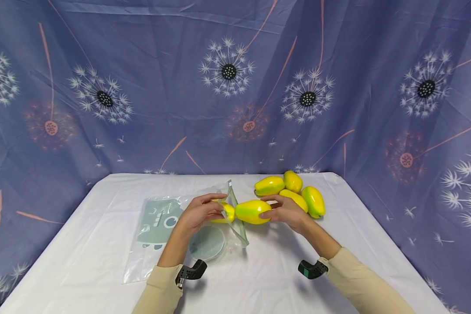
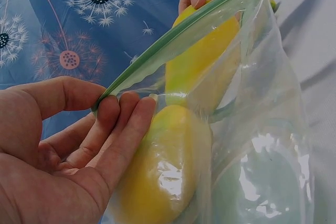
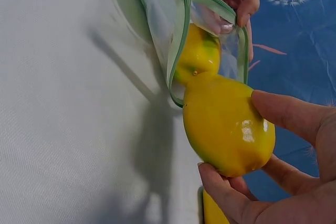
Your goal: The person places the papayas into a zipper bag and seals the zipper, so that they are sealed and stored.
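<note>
My left hand (image 1: 196, 213) pinches the green zip edge (image 2: 173, 38) of a clear zip bag (image 1: 132, 266), between thumb and fingers. The bag's mouth stands open toward the right. One yellow papaya (image 2: 163, 166) lies inside, just behind the opening and beside the left fingers. My right hand (image 1: 289, 212) grips a second yellow papaya (image 3: 228, 124), tinged green, by its wide end with thumb and fingertips. Its narrow end points into the bag's mouth and meets the papaya inside in the right wrist view. A green cartoon face with an eye (image 1: 157, 222) is printed on the bag.
Several more yellow papayas (image 1: 313, 202) lie in a group at the back right, beyond the right hand. A pale green round patch (image 1: 207, 242) shows on the bag near the left wrist. A white cloth (image 1: 274, 279) covers the table, with a dandelion-patterned curtain (image 1: 165, 87) behind.
</note>
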`<state>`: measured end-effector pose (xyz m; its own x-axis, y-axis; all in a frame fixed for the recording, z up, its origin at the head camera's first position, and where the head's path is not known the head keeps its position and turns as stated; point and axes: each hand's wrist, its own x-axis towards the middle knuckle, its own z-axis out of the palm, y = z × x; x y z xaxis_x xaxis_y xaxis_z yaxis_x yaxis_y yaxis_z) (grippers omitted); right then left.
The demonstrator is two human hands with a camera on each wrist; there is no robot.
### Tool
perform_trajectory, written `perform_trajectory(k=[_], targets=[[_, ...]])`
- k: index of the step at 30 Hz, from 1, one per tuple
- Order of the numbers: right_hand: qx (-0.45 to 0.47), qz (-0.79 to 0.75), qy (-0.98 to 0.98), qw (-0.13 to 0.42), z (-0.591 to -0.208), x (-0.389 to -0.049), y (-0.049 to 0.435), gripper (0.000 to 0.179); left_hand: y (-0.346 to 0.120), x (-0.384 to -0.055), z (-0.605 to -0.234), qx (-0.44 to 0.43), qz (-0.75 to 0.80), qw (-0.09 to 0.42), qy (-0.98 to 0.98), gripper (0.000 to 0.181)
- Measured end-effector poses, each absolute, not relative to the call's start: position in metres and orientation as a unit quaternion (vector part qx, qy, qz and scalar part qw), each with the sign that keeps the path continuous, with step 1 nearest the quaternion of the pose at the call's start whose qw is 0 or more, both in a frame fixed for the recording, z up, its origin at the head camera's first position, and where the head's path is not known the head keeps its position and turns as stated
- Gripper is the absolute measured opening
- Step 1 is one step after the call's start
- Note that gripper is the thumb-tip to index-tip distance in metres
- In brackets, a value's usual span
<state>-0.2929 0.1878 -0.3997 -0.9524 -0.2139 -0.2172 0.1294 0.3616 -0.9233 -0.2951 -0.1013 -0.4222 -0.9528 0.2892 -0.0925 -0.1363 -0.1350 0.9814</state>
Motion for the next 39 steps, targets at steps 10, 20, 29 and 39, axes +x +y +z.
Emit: perform_trajectory(k=[10, 20, 29, 39], targets=[[-0.017, -0.569, 0.808, 0.150, -0.405, -0.293, 0.181, 0.065, -0.099, -0.294, -0.422, 0.059, 0.744, 0.140, 0.651, 0.048], [-0.012, -0.572, 0.807, 0.142, -0.409, -0.296, 0.162, 0.062, -0.099, -0.296, -0.423, 0.055, 0.740, 0.135, 0.656, 0.047], [-0.014, -0.575, 0.807, 0.132, -0.414, -0.298, 0.148, 0.060, -0.098, -0.296, -0.424, 0.064, 0.745, 0.134, 0.650, 0.048], [-0.018, -0.596, 0.794, 0.122, -0.423, -0.305, 0.132, 0.056, -0.097, -0.296, -0.426, 0.059, 0.740, 0.137, 0.656, 0.046]])
